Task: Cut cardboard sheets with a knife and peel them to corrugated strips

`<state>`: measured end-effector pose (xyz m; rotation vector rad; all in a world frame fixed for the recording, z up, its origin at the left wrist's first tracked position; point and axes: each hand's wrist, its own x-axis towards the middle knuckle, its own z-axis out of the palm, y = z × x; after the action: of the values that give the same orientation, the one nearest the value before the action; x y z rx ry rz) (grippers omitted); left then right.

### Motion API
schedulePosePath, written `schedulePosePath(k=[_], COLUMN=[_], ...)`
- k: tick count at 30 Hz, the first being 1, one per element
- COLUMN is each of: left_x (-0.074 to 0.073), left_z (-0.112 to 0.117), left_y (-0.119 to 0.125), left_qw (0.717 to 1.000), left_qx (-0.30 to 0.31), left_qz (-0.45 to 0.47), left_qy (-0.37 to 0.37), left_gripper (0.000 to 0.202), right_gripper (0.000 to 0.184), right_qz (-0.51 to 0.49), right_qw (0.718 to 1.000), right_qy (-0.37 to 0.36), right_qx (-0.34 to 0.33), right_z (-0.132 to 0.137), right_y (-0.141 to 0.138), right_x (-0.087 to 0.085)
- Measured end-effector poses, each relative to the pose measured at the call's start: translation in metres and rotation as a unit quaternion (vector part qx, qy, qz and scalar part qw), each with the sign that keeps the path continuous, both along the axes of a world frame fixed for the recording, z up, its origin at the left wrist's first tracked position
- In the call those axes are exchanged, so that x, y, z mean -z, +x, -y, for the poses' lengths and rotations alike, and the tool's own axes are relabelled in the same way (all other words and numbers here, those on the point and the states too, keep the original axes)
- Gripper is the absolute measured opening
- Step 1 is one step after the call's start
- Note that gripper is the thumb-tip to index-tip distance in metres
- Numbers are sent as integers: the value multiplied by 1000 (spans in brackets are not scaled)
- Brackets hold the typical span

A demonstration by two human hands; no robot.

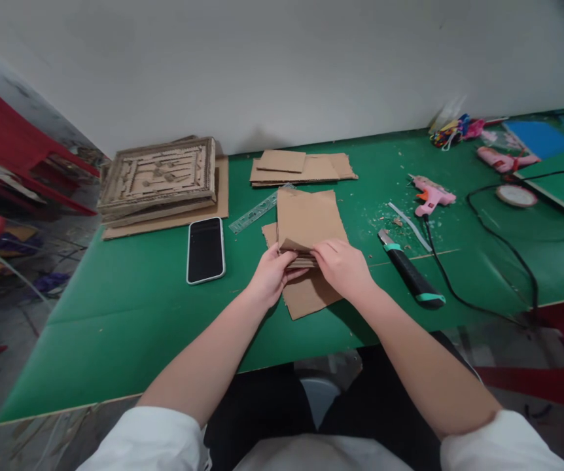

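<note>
A stack of cardboard pieces [310,219] is held between my two hands near the middle of the table. My left hand [273,273] grips its near left corner, thumb on the edge and fingers underneath. On the near right edge, my right hand [341,263] pinches the upper sheets, its fingertips partly hidden. Beneath the stack lies another flat cardboard sheet [311,297] on the green table. A clear ruler [257,212] rests just behind and left of the stack. To the right of my right hand lies a utility knife [412,271] with a black and teal handle.
A phone [206,250] lies on the green table [164,333] at left. Layered cardboard panels [164,173] and more cardboard [301,168] are by the wall. At right are a pink glue gun [434,196] with a black cord, a glue stick [409,226] and a tape roll [516,195].
</note>
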<state>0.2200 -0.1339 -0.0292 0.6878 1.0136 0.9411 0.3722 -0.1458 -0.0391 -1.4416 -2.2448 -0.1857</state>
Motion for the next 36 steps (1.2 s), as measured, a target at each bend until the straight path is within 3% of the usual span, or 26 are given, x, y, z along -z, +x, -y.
schedulePosePath(k=[36], left_x=[-1], left_z=[0], left_y=[-1], left_qw=[1000], left_qx=[-1], left_qz=[-10], left_qy=[-5], left_gripper=[21], right_gripper=[19], right_qz=[-40], right_qw=[997], right_qy=[-68], right_qx=[12], right_z=[-4], right_y=[3], right_x=[-9])
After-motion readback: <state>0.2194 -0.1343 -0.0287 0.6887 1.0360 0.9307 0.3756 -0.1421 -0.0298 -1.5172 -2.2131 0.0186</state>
